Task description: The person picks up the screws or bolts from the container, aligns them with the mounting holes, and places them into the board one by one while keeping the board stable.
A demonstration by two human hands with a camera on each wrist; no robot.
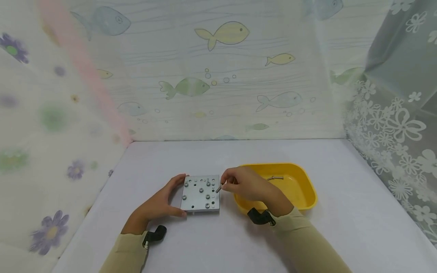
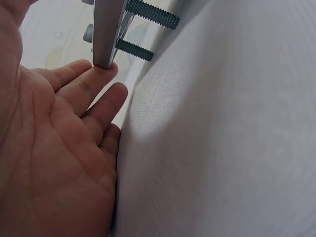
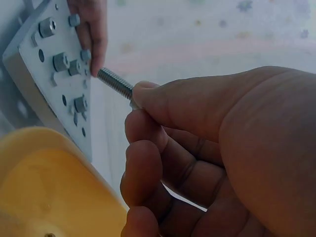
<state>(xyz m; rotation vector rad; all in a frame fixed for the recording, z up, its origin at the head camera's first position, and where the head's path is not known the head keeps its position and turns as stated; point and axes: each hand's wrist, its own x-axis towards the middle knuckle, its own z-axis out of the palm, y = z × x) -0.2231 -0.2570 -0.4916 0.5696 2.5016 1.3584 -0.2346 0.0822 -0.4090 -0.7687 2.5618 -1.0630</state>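
Observation:
A square metal plate (image 1: pixel 196 193) with several holes carries several socket-head screws (image 1: pixel 201 190), heads up. Threaded screw ends (image 2: pixel 153 15) stick out beneath it in the left wrist view. My left hand (image 1: pixel 164 201) holds the plate at its left side, fingers at the far corner and thumb at the near one. Between thumb and index finger, my right hand (image 1: pixel 244 184) pinches a screw (image 3: pixel 116 83) by its head end. Its bare threaded end points toward the plate's right edge, close over the holes there. The screw's head is hidden by the fingers.
A yellow tray (image 1: pixel 311 193) stands right of the plate, partly under my right hand and wrist. Loose screws (image 1: pixel 275 178) lie in it near the back. A white cloth covers the table (image 1: pixel 211 242), and patterned curtains (image 1: pixel 232 113) hang behind and at both sides.

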